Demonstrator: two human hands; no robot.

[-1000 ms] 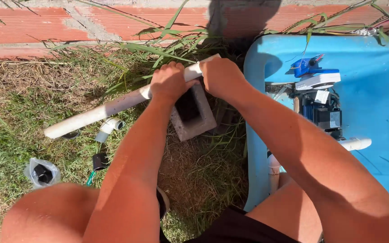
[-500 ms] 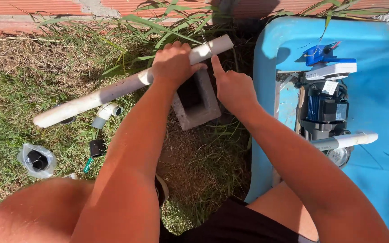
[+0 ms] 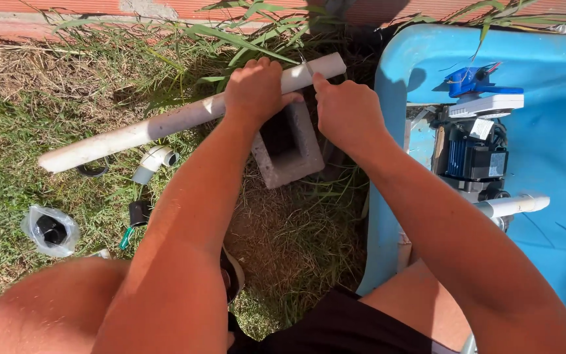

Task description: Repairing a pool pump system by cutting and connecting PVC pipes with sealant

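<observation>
The left hand (image 3: 257, 88) has its grip wrapped tight around a long white pipe (image 3: 165, 124) lying on a grey block (image 3: 289, 147). The right hand (image 3: 348, 115) has its grip pinching something small against the pipe; what it is cannot be told.

arms (image 3: 191, 216) bare — no sleeves | shorts (image 3: 348, 328) — black

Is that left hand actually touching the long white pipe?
Touching. The head view shows the left hand wrapped over the white pipe, its fingers curled around it where the pipe lies across the grey concrete block.
</observation>
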